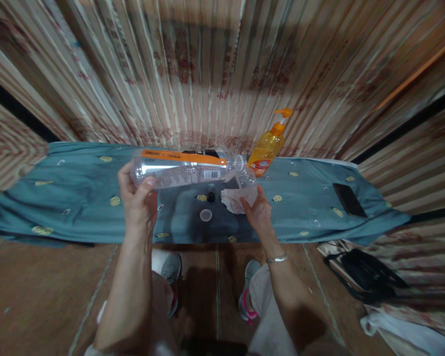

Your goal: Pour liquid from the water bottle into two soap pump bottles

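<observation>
My left hand [139, 195] is wrapped round the base of a large clear plastic bottle [185, 167] with an orange and silver label. The bottle lies sideways in the air, its neck pointing right. At that neck, my right hand [257, 207] holds a small clear plastic container [247, 183], whose mouth meets or nearly meets the bottle's; the exact contact is too blurred to tell. A crumpled white tissue [233, 201] rests on the cloth beside my right fingers. Behind the container stands an orange pump bottle [266, 151].
The low table has a teal patterned cloth [77, 198]. On it are a round clear lid [205, 215], a small black cap [210, 197] and a black phone [349, 200]. A pleated curtain hangs behind. A black bag [369, 274] lies on the floor at right.
</observation>
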`<action>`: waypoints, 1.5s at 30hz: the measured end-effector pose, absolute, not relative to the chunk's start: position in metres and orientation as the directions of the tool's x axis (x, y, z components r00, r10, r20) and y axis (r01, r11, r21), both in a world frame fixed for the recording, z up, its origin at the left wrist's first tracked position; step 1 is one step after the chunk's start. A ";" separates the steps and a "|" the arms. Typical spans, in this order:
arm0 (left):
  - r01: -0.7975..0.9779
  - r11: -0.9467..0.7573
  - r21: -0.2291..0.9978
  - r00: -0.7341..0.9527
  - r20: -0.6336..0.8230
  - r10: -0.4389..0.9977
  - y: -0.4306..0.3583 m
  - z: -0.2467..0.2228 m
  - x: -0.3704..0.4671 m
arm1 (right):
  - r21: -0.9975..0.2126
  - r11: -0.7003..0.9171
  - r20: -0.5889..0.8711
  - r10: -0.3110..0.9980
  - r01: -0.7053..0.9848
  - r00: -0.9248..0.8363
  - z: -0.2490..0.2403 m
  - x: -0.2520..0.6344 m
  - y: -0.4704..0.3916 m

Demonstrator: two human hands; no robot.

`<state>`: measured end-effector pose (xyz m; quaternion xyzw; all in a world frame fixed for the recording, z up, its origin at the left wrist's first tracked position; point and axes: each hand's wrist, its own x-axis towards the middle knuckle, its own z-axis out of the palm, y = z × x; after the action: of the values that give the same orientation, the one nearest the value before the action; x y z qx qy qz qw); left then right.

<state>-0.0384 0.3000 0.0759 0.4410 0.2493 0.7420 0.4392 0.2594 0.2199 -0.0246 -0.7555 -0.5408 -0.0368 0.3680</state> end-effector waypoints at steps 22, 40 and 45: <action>-0.353 -0.541 0.764 -0.248 0.481 0.841 0.298 0.072 -0.037 | -0.545 -0.129 0.456 0.784 0.828 0.422 -0.025 0.258 0.219; -0.347 -0.560 0.753 -0.218 0.515 0.829 0.301 0.071 -0.040 | -0.519 -0.137 0.476 0.774 0.844 0.419 -0.027 0.258 0.220; -0.369 -0.538 0.758 -0.233 0.485 0.843 0.301 0.071 -0.039 | -0.537 -0.129 0.469 0.775 0.834 0.422 -0.029 0.259 0.220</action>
<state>-0.0389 0.3011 0.0709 0.4661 0.2543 0.7428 0.4078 0.2587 0.2198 -0.0285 -0.7505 -0.5361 -0.0380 0.3846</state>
